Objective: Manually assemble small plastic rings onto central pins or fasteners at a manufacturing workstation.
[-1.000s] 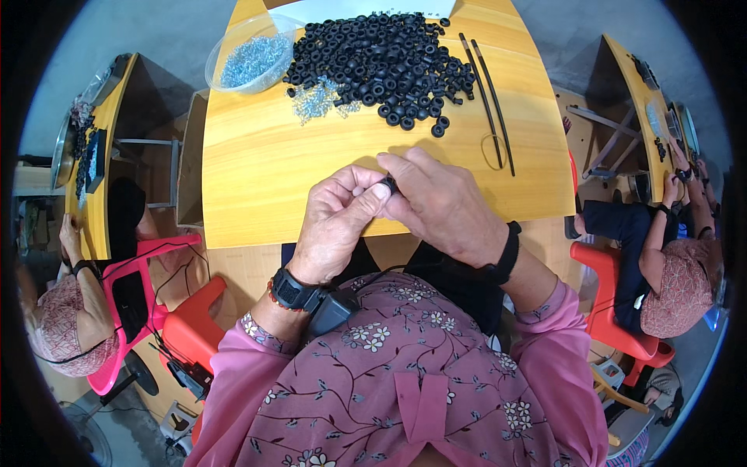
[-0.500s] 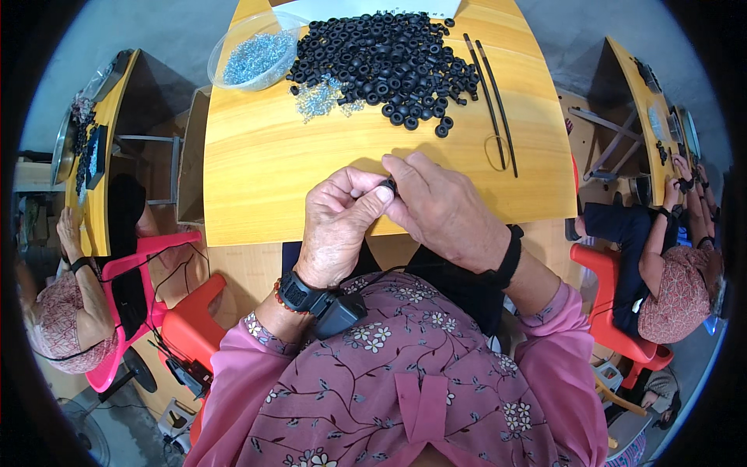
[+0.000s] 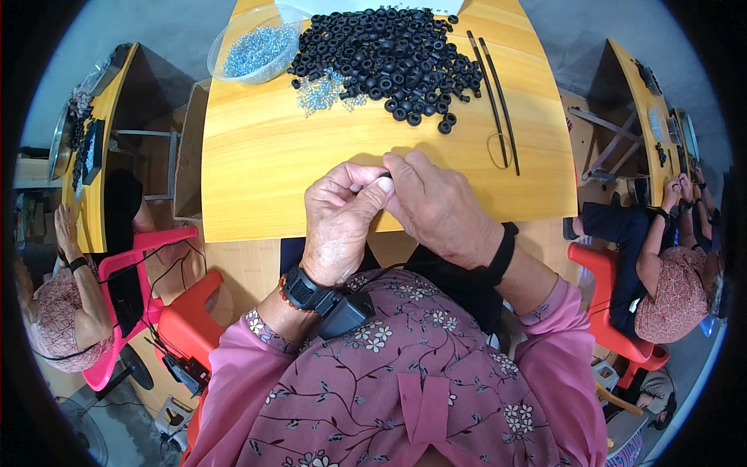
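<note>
My left hand point(image 3: 342, 206) and my right hand point(image 3: 440, 198) meet over the near edge of the wooden table, fingers pinched together. Between their fingertips sits a small black rubber ring-like part point(image 3: 385, 176), mostly covered by the thumb and fingers. Beyond the hands lies a heap of the same kind of black rubber parts point(image 3: 381, 58). At the heap's left edge, small clear spring-like pieces point(image 3: 323, 93) are scattered. More of these pieces fill a round clear plastic bowl point(image 3: 222, 70) at the far left.
Two thin dark sticks point(image 3: 498, 101) lie on the right of the table point(image 3: 272, 171), with a rubber band point(image 3: 498, 150) around one. A white sheet point(image 3: 350, 6) lies behind the heap. Red chairs point(image 3: 191, 315) and people at other tables point(image 3: 673, 292) flank me on both sides.
Both hands stay together in nearly the same spot. The black part shows less between the fingertips now. The whole view has shifted very slightly.
</note>
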`<state>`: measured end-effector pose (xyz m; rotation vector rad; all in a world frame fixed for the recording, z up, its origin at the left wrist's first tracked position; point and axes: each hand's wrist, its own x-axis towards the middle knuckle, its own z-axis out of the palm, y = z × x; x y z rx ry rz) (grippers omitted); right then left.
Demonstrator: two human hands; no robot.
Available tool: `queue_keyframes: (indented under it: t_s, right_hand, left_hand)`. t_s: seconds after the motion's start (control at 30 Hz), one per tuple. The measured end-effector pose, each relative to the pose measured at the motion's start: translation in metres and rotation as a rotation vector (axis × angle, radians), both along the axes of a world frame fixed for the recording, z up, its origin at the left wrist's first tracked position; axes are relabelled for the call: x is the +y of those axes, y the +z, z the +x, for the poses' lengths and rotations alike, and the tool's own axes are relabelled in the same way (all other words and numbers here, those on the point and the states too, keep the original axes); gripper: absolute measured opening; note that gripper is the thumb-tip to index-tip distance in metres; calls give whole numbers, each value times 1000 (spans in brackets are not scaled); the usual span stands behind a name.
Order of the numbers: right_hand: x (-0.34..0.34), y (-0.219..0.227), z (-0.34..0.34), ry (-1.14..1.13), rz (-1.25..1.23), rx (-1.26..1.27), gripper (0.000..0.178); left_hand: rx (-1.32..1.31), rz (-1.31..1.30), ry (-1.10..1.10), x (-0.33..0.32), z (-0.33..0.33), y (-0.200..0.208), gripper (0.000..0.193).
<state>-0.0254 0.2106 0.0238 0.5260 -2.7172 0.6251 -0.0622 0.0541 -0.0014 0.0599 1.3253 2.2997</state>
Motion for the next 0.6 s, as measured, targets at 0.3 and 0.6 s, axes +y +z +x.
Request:
queue_keyframes:
  t_s: [0.3,0.6]
  right_hand:
    - [0,1,0,31,29,-80,33]
    - [10,5,17,-106,-344,-174,43]
  left_hand:
    - [66,-58,-33,-2,-3,-7,4]
    - [-73,217,-85,-12,-8,2,11]
